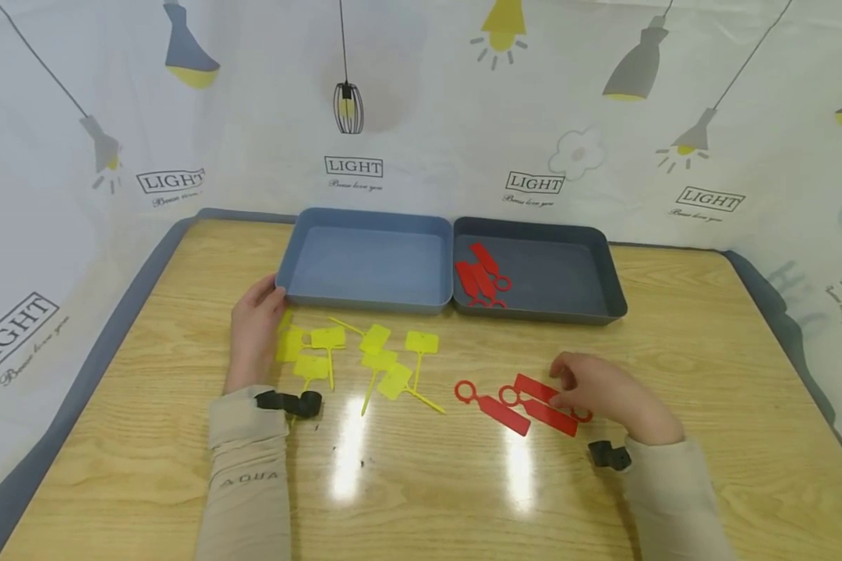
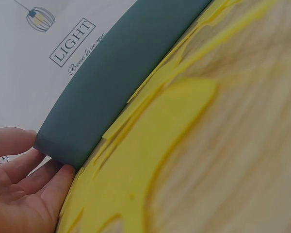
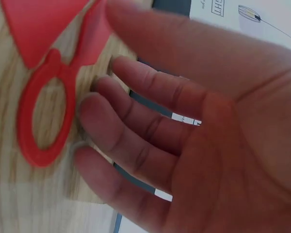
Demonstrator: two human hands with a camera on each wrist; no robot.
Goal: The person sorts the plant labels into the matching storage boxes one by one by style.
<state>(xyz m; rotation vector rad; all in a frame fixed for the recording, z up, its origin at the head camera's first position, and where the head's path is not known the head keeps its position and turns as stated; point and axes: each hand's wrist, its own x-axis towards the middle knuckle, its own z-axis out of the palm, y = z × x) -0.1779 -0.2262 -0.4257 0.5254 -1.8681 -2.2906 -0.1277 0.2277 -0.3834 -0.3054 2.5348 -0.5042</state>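
My left hand holds the front left corner of the light blue tray, thumb and fingers around that corner in the left wrist view. Several yellow plastic tags with thin stems lie just in front of the tray, beside this hand. Over on the right, my right hand hovers low above three red ring-ended tags on the table. Its fingers are loosely bent and apart, and the thumb overlaps a red tag in the right wrist view, with nothing gripped.
A dark grey tray stands against the blue tray's right side, with three red tags in its left part. Behind the wooden table hangs a white cloth printed with lamps.
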